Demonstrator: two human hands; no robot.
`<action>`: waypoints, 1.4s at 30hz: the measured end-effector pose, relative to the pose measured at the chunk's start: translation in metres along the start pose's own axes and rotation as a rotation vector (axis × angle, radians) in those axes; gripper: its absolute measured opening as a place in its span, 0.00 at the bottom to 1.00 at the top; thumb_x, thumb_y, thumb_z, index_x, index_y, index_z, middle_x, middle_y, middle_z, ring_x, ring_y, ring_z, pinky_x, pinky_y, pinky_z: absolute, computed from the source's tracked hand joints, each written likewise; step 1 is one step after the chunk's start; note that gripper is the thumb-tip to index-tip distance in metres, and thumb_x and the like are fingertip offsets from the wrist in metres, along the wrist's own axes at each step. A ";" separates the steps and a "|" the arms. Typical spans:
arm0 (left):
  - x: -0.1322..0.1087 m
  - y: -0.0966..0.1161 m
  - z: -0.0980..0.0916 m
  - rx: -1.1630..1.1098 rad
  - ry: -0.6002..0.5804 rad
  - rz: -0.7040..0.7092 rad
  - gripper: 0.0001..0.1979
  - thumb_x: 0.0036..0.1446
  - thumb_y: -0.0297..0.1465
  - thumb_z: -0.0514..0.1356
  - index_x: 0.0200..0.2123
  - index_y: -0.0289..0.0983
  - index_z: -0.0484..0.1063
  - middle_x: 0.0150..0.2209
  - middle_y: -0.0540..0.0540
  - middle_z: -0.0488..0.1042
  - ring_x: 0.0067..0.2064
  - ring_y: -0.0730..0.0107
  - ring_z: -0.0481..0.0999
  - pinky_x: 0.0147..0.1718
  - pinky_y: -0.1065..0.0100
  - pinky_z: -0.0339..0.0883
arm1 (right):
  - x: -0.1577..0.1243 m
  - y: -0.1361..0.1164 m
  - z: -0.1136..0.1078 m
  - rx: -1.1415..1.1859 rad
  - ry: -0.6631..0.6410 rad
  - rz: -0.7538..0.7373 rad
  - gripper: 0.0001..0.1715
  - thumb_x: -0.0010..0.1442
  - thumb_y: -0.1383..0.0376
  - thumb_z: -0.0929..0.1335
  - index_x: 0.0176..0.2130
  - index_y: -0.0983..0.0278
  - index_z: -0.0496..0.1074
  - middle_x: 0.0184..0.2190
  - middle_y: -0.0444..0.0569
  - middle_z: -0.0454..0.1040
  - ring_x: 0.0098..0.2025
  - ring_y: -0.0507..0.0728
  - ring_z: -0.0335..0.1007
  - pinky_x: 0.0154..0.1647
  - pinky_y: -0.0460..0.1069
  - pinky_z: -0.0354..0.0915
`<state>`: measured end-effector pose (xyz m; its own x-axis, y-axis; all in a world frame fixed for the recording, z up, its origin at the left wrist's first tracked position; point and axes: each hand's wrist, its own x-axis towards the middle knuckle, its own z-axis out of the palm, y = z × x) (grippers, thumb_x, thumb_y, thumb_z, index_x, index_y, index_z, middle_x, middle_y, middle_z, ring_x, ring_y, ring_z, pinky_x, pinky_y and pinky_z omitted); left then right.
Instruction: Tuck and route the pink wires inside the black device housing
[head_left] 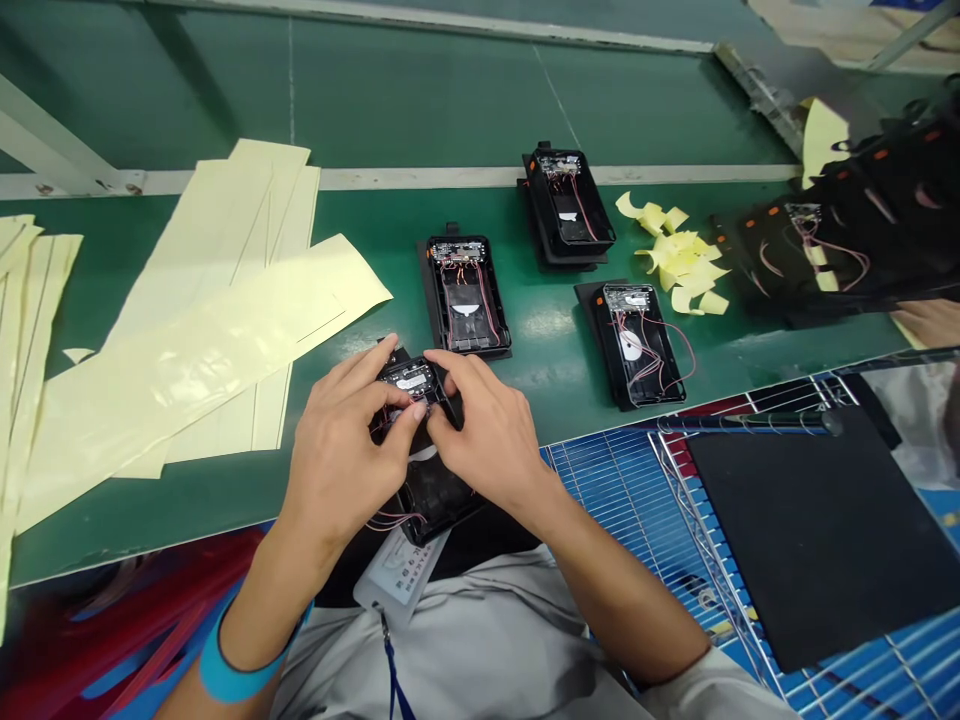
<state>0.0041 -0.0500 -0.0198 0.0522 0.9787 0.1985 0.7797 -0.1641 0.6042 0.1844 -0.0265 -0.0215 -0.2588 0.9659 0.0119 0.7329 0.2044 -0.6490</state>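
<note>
My left hand (pixel 346 440) and my right hand (pixel 480 430) both grip a black open device housing (pixel 427 490) with red wires, held at the near edge of the green belt (pixel 555 350). The fingers of both hands are curled and pinch at its top end, around a small circuit board (pixel 409 378). Three similar open black housings lie on the belt beyond: one straight ahead (pixel 465 295), one farther back (pixel 568 207), one to the right (pixel 639 345).
Pale yellow backing sheets (pixel 210 330) cover the belt at left. A heap of curled yellow paper scraps (pixel 679 262) lies at right. More black housings (pixel 840 240) are stacked at far right, near another person's hand (pixel 930 322). A black mat (pixel 817 530) lies on a blue wire rack (pixel 622 490).
</note>
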 end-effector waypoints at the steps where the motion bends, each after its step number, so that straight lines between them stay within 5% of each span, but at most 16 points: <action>1: 0.000 0.000 0.001 -0.001 0.005 -0.006 0.08 0.70 0.36 0.62 0.38 0.43 0.80 0.72 0.58 0.67 0.71 0.53 0.73 0.66 0.39 0.72 | 0.000 0.000 0.001 -0.001 0.004 0.003 0.33 0.66 0.65 0.67 0.69 0.57 0.69 0.55 0.48 0.78 0.44 0.60 0.78 0.43 0.56 0.68; 17: 0.000 -0.001 0.002 0.017 0.050 0.043 0.07 0.69 0.35 0.62 0.39 0.41 0.79 0.70 0.53 0.70 0.71 0.55 0.72 0.67 0.42 0.70 | 0.007 0.001 0.006 -0.016 0.009 0.014 0.28 0.67 0.64 0.67 0.65 0.57 0.69 0.50 0.49 0.80 0.43 0.60 0.78 0.43 0.54 0.67; 25: 0.003 0.003 0.003 0.152 0.011 0.048 0.17 0.70 0.42 0.59 0.34 0.41 0.82 0.71 0.55 0.68 0.72 0.46 0.71 0.67 0.34 0.67 | 0.007 0.004 0.005 0.002 -0.005 0.000 0.29 0.68 0.64 0.67 0.67 0.57 0.68 0.50 0.49 0.80 0.45 0.60 0.78 0.44 0.54 0.69; 35: 0.003 0.004 0.005 0.147 0.018 0.029 0.13 0.68 0.36 0.59 0.34 0.41 0.81 0.72 0.55 0.67 0.72 0.47 0.70 0.67 0.34 0.68 | 0.008 0.006 0.005 0.016 -0.014 0.000 0.30 0.68 0.64 0.67 0.68 0.57 0.68 0.52 0.48 0.80 0.49 0.59 0.79 0.48 0.56 0.71; 42: -0.002 0.002 0.006 0.169 0.046 0.113 0.10 0.71 0.34 0.59 0.38 0.40 0.80 0.71 0.54 0.68 0.72 0.52 0.71 0.67 0.42 0.69 | 0.008 0.004 0.004 0.023 -0.018 0.005 0.31 0.68 0.65 0.66 0.68 0.57 0.67 0.52 0.49 0.80 0.50 0.60 0.79 0.50 0.55 0.71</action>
<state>0.0095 -0.0512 -0.0237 0.1193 0.9480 0.2951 0.8645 -0.2453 0.4386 0.1830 -0.0189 -0.0276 -0.2668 0.9637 -0.0048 0.7194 0.1959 -0.6664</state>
